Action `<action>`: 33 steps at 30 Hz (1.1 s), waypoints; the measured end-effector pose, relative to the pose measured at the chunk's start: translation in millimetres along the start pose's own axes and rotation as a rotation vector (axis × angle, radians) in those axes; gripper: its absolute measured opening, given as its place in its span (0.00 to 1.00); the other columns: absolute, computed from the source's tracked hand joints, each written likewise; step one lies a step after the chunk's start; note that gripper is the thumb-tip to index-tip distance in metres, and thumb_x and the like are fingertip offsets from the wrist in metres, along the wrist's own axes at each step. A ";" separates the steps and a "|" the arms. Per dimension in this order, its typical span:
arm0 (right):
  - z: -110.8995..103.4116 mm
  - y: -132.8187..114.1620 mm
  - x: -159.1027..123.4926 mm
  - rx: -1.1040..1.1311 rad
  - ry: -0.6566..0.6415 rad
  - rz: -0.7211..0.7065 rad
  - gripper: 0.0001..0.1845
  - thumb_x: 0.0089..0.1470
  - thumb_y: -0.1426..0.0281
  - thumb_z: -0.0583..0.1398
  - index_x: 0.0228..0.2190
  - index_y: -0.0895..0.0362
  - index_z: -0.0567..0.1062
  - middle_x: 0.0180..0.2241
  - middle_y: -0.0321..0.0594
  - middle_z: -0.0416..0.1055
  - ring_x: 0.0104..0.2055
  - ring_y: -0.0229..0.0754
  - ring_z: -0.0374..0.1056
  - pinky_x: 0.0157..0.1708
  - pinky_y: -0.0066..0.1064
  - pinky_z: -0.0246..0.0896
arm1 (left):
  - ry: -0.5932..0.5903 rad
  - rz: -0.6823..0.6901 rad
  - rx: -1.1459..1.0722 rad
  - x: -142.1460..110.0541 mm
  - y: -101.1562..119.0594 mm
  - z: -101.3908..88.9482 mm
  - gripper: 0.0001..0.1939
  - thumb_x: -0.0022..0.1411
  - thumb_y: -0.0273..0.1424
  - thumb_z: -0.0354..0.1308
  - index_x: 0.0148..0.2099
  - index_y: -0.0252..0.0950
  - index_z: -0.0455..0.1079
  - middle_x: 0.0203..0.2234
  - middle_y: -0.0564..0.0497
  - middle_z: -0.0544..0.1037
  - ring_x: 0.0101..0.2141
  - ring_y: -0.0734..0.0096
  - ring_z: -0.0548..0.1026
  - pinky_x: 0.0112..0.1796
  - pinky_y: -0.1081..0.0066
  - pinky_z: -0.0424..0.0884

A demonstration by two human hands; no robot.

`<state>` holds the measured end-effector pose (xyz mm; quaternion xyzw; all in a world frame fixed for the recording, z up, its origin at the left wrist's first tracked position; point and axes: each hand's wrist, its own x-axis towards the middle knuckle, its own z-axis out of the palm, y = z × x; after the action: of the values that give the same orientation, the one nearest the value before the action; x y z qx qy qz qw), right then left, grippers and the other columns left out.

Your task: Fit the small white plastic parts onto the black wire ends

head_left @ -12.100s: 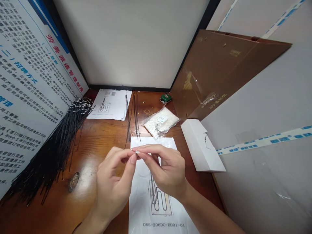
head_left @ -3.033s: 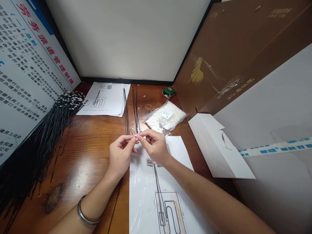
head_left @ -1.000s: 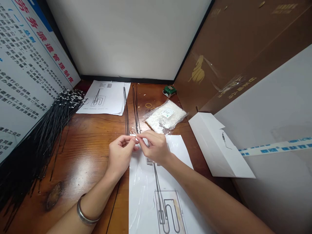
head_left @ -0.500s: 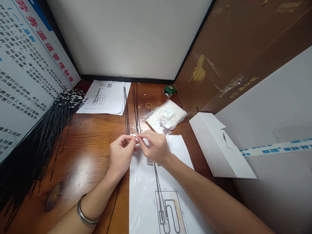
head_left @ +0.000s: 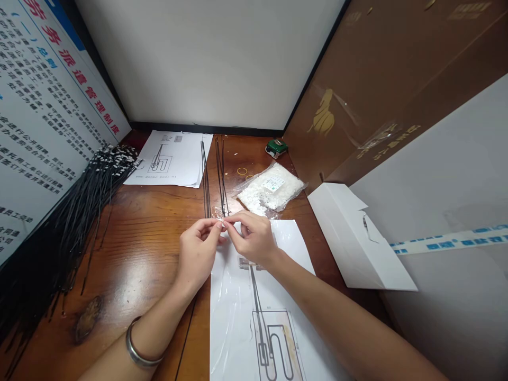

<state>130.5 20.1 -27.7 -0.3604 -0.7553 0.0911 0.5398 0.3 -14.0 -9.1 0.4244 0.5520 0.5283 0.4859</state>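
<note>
My left hand (head_left: 198,246) and my right hand (head_left: 252,238) meet fingertip to fingertip above the top edge of a printed drawing sheet (head_left: 232,307). Both are closed in a pinch. A small white piece (head_left: 222,223) shows faintly between the fingertips; its shape is too small to tell, and whatever else the right fingers grip is hidden. Just beyond the hands, several thin black wires (head_left: 206,182) lie lengthwise on the table, with another few black wires (head_left: 220,174) beside them. Right behind my right hand lies a clear plastic bag (head_left: 273,185) full of small white pieces.
A big bundle of black wires with white ends (head_left: 79,211) rests on the left. Farther back are more printed sheets (head_left: 174,164), yellow rubber bands (head_left: 242,171) and a green tape measure (head_left: 277,147). A white folded box (head_left: 353,238) stands right; panels enclose the table's back and sides.
My hands stay pinched together at nearly the same spot, with the right fingers shifting very slightly. The things on the table have not moved.
</note>
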 end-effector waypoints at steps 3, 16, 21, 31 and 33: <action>0.1 -0.2 -0.1 0.001 0.034 0.009 0.05 0.50 0.78 0.60 0.26 0.59 0.75 0.22 0.38 0.74 0.17 0.32 0.59 0.17 0.26 0.53 | 0.000 -0.007 0.001 0.3 1.1 0.5 0.11 0.54 0.35 0.63 0.34 0.32 0.74 0.26 0.51 0.78 0.24 0.73 0.76 0.28 0.75 0.73; -1.1 -1.6 1.7 0.029 0.011 0.002 0.05 0.50 0.78 0.59 0.26 0.59 0.74 0.22 0.38 0.74 0.14 0.30 0.50 0.16 0.27 0.51 | -0.007 -0.005 -0.059 1.2 0.1 0.1 0.10 0.53 0.34 0.63 0.32 0.31 0.73 0.24 0.51 0.77 0.23 0.74 0.75 0.28 0.75 0.72; -0.8 -0.9 1.1 0.026 0.008 -0.009 0.05 0.50 0.78 0.59 0.26 0.58 0.74 0.21 0.37 0.73 0.15 0.30 0.51 0.16 0.26 0.52 | -0.010 -0.013 -0.073 1.1 1.8 0.3 0.10 0.51 0.34 0.63 0.31 0.32 0.73 0.24 0.51 0.77 0.23 0.74 0.75 0.28 0.74 0.73; -1.4 0.7 1.5 0.028 -0.025 -0.043 0.06 0.51 0.78 0.58 0.25 0.57 0.73 0.20 0.36 0.71 0.16 0.31 0.53 0.17 0.27 0.51 | -0.011 0.000 -0.079 0.3 0.8 1.4 0.09 0.51 0.34 0.63 0.31 0.32 0.73 0.24 0.51 0.77 0.24 0.74 0.74 0.30 0.74 0.74; -1.3 0.9 1.5 0.029 -0.029 -0.044 0.06 0.51 0.78 0.58 0.25 0.57 0.72 0.21 0.36 0.71 0.16 0.31 0.53 0.17 0.27 0.51 | -0.015 0.006 -0.080 0.4 0.6 1.4 0.09 0.51 0.34 0.63 0.30 0.32 0.73 0.24 0.51 0.77 0.24 0.74 0.74 0.30 0.74 0.74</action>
<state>131.9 21.3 -26.5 -0.3345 -0.7693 0.0953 0.5359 1.6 -13.4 -8.5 0.4101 0.5256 0.5482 0.5050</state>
